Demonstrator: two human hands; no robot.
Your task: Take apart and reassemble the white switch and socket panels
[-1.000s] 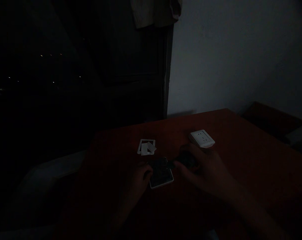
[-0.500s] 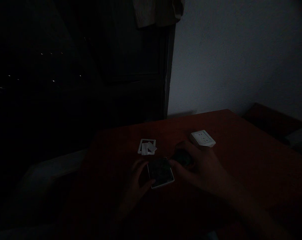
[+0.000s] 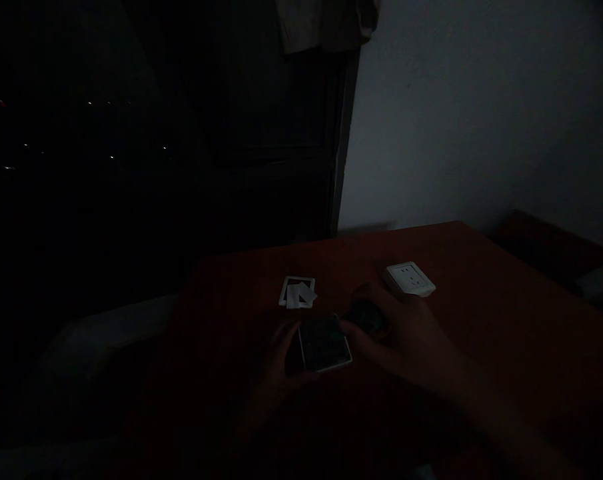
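My left hand (image 3: 275, 373) grips the left side of a square wall-plate unit (image 3: 325, 341), its thumb along the near edge. This unit has a thin white rim and a dark upper face; its details are lost in the gloom. My right hand (image 3: 406, 333) is closed round a dark rounded object (image 3: 366, 317) whose kind I cannot make out. The right fingertips meet at the unit's far right corner; whether a tip or small part lies there is too dark to tell.
Beyond the unit lies a white square frame (image 3: 282, 293) with two small white plates (image 3: 292, 297) on it. A white wall socket (image 3: 410, 277) lies behind my right hand on the reddish table (image 3: 481, 287). A pale wall (image 3: 456, 133) rises behind.
The view has shifted slightly, so everything sits a little further right. My left thumb has slid from the unit's face to its near edge. My right hand stays at the unit's corner.
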